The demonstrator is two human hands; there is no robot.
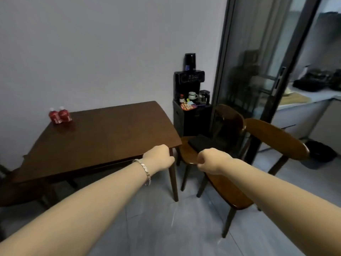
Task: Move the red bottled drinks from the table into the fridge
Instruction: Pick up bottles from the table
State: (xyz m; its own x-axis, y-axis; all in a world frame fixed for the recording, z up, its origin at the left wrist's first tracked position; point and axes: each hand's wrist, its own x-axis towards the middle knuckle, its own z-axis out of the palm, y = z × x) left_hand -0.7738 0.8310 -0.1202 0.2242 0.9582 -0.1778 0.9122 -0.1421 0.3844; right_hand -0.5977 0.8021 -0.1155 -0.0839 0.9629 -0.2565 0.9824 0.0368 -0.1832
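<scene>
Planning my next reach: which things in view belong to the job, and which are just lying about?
Job: red bottle, second red bottle, table; no fridge in view.
Lying about: near chair, far chair, mug, kettle, dark bin.

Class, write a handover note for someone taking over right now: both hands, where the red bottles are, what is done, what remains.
Left hand: fisted, empty, at the near corner of the table.
Right hand: fisted, empty, beside it.
Two red bottles stand together at the table's far left corner, by the wall.
Fridge: not in view.
Done: nothing moved.
Left: carry both bottles to the fridge.
</scene>
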